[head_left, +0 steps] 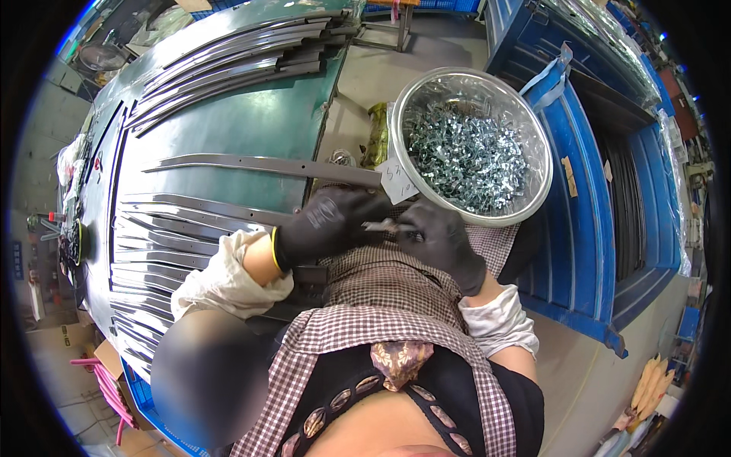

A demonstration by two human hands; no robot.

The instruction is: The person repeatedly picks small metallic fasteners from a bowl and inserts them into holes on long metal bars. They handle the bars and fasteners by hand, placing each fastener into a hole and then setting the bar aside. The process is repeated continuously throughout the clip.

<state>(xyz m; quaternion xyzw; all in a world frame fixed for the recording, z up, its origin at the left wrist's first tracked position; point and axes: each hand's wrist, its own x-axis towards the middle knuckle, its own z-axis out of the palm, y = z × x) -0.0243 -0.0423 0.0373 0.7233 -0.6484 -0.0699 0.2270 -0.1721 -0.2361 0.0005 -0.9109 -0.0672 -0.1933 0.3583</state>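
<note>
Both my hands wear black gloves. My left hand (324, 225) grips the near end of a long dark metal strip (259, 164) that reaches left across the green table (251, 118). My right hand (442, 240) pinches a small silvery metal clip (384, 225) and holds it against the strip's end, right beside my left fingers. Just beyond my hands sits a round steel bowl (533, 122) filled with several shiny metal clips (464, 156).
Stacks of long metal strips lie at the table's far edge (236, 57) and along its near left side (164, 228). A blue metal bin (594, 198) stands to the right. A checked apron covers my lap. Cardboard and pink rods lie on the floor at lower left.
</note>
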